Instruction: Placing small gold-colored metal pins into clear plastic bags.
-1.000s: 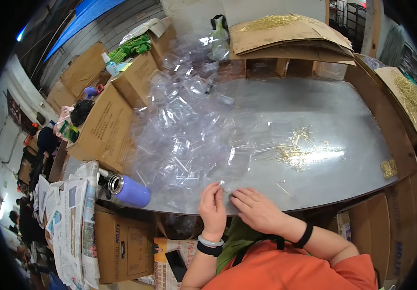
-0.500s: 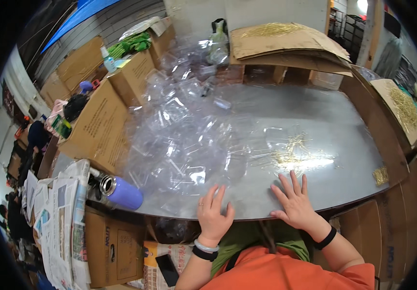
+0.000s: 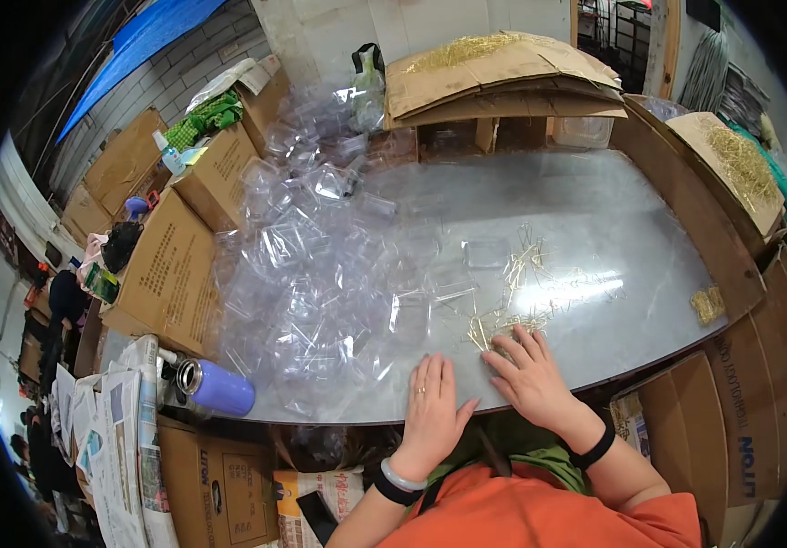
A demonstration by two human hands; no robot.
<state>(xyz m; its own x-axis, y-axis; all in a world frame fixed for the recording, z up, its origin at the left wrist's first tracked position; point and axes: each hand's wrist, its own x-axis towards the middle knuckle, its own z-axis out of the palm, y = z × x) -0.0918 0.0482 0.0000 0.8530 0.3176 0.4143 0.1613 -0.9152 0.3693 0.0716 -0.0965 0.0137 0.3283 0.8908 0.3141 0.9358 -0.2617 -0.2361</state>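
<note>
My left hand [image 3: 432, 416] rests flat near the table's front edge, fingers stretched out and side by side, holding nothing. To its right, my right hand [image 3: 532, 379] lies palm down with its fingers apart. Its fingertips reach a loose scatter of thin gold wire pieces [image 3: 525, 263], some lying right at the fingers; whether any are under them is hidden. A heap of clear plastic boxes [image 3: 311, 283] covers the table's left half, up to just beyond my left hand. One clear box [image 3: 487, 254] lies beside the gold pieces.
A purple bottle [image 3: 220, 387] lies tilted at the front left by a stack of newspapers [image 3: 120, 411]. Cardboard boxes [image 3: 170, 269] wall the left side. Flattened cardboard [image 3: 503, 78] bearing gold wire lies at the back. A small gold bundle [image 3: 708, 305] sits at the table's right edge.
My left hand has moved right, its fingers straightening. The right hand has shifted slightly left, and the gold pieces are spread differently, some now closer to it. The whole view has turned a little.
</note>
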